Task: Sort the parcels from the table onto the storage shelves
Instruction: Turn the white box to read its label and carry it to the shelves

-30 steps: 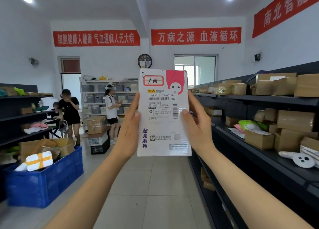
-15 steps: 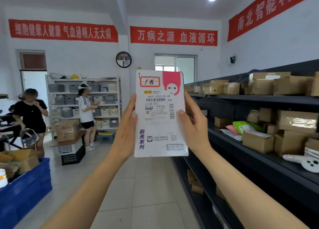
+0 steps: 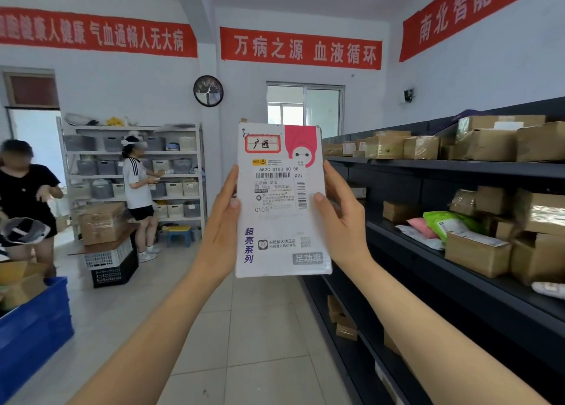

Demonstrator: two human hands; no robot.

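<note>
Both arms reached forward, the left hand and right hand clasping the side edges of an upright white parcel, thumbs across its front, beside the dark storage shelves

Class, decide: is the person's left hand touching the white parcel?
Touching. The head view shows the left hand gripping the white parcel by its left edge, thumb pressed on the front.

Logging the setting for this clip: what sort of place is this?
Probably a parcel sorting or pickup room: dark shelves stacked with cardboard boxes, a labelled parcel held in both hands, and crates on the floor.
</note>
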